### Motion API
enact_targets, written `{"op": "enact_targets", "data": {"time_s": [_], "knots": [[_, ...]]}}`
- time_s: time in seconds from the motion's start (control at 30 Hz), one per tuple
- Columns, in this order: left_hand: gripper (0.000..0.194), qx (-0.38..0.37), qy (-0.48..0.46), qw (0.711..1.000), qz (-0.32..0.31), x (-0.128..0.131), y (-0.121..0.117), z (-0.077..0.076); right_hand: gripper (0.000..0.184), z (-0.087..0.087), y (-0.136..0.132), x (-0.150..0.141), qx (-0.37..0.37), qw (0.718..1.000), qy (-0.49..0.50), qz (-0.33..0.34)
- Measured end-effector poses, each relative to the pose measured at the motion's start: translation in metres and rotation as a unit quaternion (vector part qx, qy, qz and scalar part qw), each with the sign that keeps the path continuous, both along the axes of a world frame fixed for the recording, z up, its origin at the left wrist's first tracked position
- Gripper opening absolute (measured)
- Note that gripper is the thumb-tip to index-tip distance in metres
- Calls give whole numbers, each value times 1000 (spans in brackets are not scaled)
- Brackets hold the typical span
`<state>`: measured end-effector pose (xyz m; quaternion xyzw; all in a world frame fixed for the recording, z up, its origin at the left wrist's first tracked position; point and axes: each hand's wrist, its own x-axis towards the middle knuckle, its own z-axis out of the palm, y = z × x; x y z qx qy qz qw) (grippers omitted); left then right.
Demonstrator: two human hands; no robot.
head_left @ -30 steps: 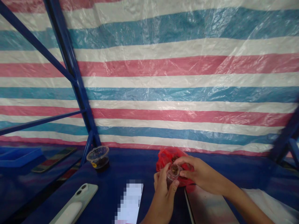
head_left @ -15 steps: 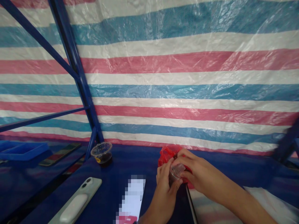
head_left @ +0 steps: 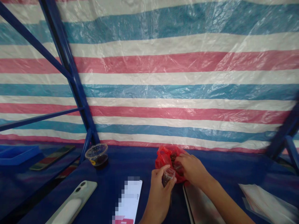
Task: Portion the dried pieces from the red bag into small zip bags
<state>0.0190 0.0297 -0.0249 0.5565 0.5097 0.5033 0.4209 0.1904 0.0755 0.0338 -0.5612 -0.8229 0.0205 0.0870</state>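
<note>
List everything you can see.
tarpaulin: one, blue, white and red, behind the table
frame: one, dark blue, before the tarpaulin
table: one, dark blue, below everything
lidded cup: one, clear, back left
tray: one, blue, far left
phone: one, pale green, front left
pixelated device: one, white, front centre
plastic bag: one, red, back right
panel: one, silver, front right
plastic sheets: several, clear, right edge
small tub: one, clear, in left hand
left hand: one, bare, gripping the small tub
right hand: one, bare, touching the plastic bag
</note>
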Motion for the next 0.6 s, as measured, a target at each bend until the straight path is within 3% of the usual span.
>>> {"op": "enact_targets", "data": {"time_s": [0.2,0.37,0.6], "knots": [[54,-31,-4,999,-17,5,7,-7,33,-8,12,-10,9,999,29,-25],[58,-30,-46,997,-57,0,12,-1,29,-16,17,-7,-16,996,92,-7],[68,-36,-89,994,-41,-16,19,-3,28,-26,17,-5,-54,971,230,25]]}}
